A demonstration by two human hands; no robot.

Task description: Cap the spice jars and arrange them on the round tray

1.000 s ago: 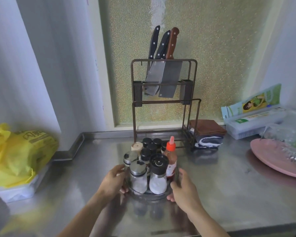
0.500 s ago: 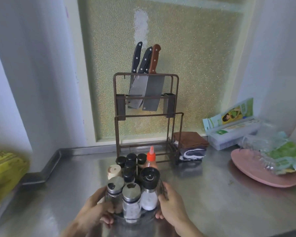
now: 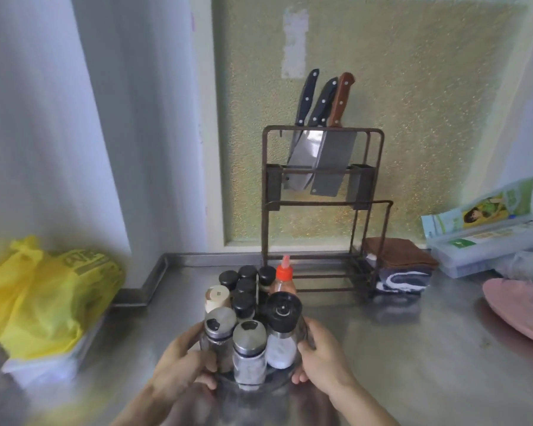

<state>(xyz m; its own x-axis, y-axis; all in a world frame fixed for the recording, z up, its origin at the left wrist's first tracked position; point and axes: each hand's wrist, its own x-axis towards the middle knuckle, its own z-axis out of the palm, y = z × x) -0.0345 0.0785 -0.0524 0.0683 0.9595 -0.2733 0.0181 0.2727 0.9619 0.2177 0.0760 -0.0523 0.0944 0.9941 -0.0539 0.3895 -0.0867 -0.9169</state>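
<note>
Fingers of the left hand (image 3: pixel 182 362) are curling around the left rim of the round tray (image 3: pixel 282 381), fingertips tucked under its near edge, while the right hand (image 3: pixel 320 358) is wrapping the opposite side, fingers pressed together against the rim at lower centre of the frame. Compared with a second ago, the grip is unchanged but the tray is sitting closer beneath the camera, with the knife rack (image 3: pixel 323 210) now rising behind it; whether the tray itself is being lifted clear of the steel counter (image 3: pixel 413 348) cannot be told.

Every container on the tray is standing upright and wearing a cap: two steel-lidded shakers (image 3: pixel 248 352) at the front, a black-topped grinder (image 3: pixel 282 330) holding white grains beside them, a cluster of black-capped spice jars (image 3: pixel 243 290) behind, a cork-coloured lid at left and a red-nozzled sauce bottle (image 3: pixel 285 278) at the rear. They are packed tightly, touching one another. Capping and arranging appear finished; only settling the loaded tray seems to remain. A yellow bag (image 3: pixel 43 290) is slumping at left, a pink plate (image 3: pixel 517 305) edging in at right.
</note>
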